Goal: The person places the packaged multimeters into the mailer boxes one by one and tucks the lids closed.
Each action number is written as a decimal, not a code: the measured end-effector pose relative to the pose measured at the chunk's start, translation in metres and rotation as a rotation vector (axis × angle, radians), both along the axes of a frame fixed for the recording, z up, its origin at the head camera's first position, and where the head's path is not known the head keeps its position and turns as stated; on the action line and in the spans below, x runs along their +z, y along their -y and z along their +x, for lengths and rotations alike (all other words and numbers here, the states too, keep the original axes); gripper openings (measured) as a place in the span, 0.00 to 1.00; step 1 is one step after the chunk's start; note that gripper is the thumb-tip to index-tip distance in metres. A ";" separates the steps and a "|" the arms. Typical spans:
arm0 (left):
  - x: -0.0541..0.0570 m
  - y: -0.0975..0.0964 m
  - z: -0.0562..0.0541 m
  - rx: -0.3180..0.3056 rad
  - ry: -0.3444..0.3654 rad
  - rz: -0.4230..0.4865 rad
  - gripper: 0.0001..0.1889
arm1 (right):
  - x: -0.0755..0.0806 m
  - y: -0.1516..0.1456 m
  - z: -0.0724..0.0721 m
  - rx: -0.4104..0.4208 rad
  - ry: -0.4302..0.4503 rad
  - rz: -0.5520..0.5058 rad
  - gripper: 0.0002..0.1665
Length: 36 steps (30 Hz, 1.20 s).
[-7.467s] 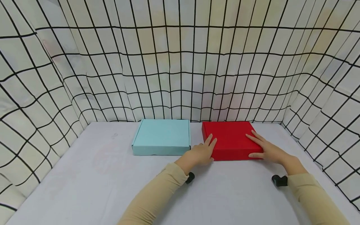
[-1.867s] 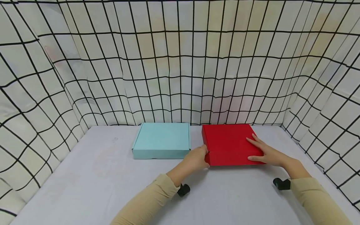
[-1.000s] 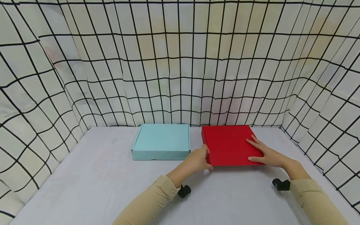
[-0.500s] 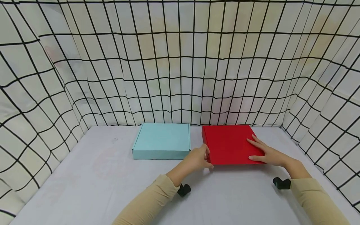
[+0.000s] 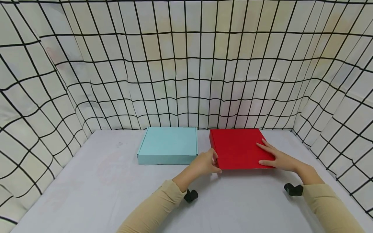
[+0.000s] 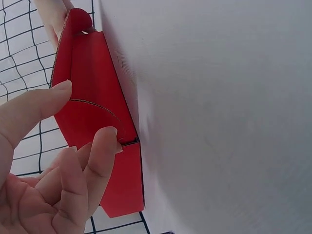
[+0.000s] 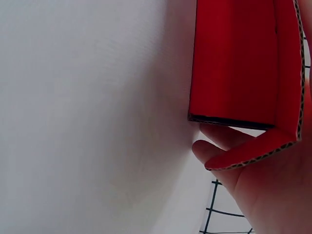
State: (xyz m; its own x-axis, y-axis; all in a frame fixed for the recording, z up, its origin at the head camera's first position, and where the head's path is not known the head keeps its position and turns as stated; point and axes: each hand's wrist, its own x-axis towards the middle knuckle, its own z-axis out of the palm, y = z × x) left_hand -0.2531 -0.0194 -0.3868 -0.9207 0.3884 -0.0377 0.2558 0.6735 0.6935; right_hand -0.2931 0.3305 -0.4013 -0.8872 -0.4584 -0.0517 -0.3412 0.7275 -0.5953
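The red cardboard box (image 5: 237,145) lies at the back right of the table. Its front flap (image 7: 290,73) stands out from the front wall, and rounded side tabs, one of them this tab (image 6: 90,118), stick out at its ends. At the front left corner my left hand (image 5: 204,163) holds the flap, thumb at its edge and fingers curled by the tab. Spread over the lid's right edge is my right hand (image 5: 281,160), its thumb near the flap's front edge. In the right wrist view some of its fingertips show behind the right tab (image 7: 251,152).
A closed light blue cardboard box (image 5: 168,145) stands left of the red one, close to my left hand. White cloth walls with a black grid (image 5: 186,71) rise behind the table (image 5: 102,181) and at both sides. A black wrist camera (image 5: 190,196) sits under the left sleeve.
The red box's front flap, flat against the front at first, has swung outward. My left hand went from the lid's left edge to the front left corner. My right hand has barely moved.
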 end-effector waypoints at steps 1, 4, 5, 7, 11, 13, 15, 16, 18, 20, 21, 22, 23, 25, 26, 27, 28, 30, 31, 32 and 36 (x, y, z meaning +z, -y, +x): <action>0.000 0.000 0.000 0.000 0.003 0.003 0.24 | 0.001 -0.001 0.001 0.002 -0.002 0.001 0.54; 0.000 0.000 0.000 0.003 0.013 0.003 0.24 | 0.003 -0.005 0.005 0.013 -0.003 -0.010 0.53; 0.000 0.000 0.000 0.005 0.015 0.002 0.24 | 0.004 -0.007 0.006 0.017 0.000 -0.016 0.53; 0.001 0.000 0.000 0.004 0.017 0.007 0.24 | 0.006 -0.012 0.008 0.020 0.010 -0.028 0.53; 0.000 0.000 0.000 0.005 0.029 0.019 0.24 | 0.008 -0.024 0.011 0.019 0.059 -0.058 0.53; -0.001 0.000 0.000 0.010 0.037 0.030 0.24 | 0.008 -0.031 0.012 0.011 0.095 -0.068 0.53; -0.002 0.001 0.000 0.018 0.044 0.040 0.24 | 0.007 -0.036 0.014 0.009 0.126 -0.082 0.55; -0.003 0.001 0.000 0.021 0.048 0.048 0.24 | 0.007 -0.038 0.014 0.011 0.138 -0.090 0.55; -0.004 0.002 0.000 0.025 0.051 0.062 0.24 | 0.006 -0.041 0.016 0.020 0.140 -0.108 0.56; -0.005 0.003 0.000 0.028 0.055 0.073 0.25 | 0.006 -0.044 0.018 0.018 0.120 -0.119 0.55; -0.005 0.003 0.000 0.028 0.058 0.078 0.25 | 0.006 -0.045 0.018 0.021 0.102 -0.123 0.54; -0.005 0.003 0.000 0.028 0.061 0.084 0.25 | 0.006 -0.046 0.020 0.016 0.085 -0.123 0.53; -0.006 0.003 0.000 0.027 0.063 0.087 0.25 | 0.007 -0.047 0.021 0.008 0.067 -0.119 0.52; -0.006 0.004 0.000 0.024 0.069 0.097 0.25 | 0.007 -0.049 0.022 -0.008 0.038 -0.113 0.49; -0.006 0.004 0.000 0.022 0.070 0.100 0.25 | 0.006 -0.049 0.023 -0.008 0.025 -0.113 0.47; -0.006 0.004 0.000 0.019 0.069 0.101 0.25 | 0.006 -0.049 0.023 -0.006 0.016 -0.112 0.45; -0.006 0.004 0.000 0.016 0.069 0.104 0.25 | 0.006 -0.050 0.024 -0.008 0.012 -0.111 0.44; -0.006 0.004 0.001 0.010 0.068 0.108 0.25 | 0.005 -0.050 0.024 -0.010 0.014 -0.118 0.41; -0.006 0.004 0.001 0.007 0.066 0.109 0.25 | 0.004 -0.050 0.025 -0.012 0.021 -0.121 0.40; -0.007 0.004 0.001 0.004 0.064 0.108 0.25 | 0.004 -0.050 0.025 -0.018 0.030 -0.122 0.39; -0.006 0.005 0.000 0.000 0.066 0.113 0.26 | 0.005 -0.050 0.026 -0.040 0.084 -0.123 0.32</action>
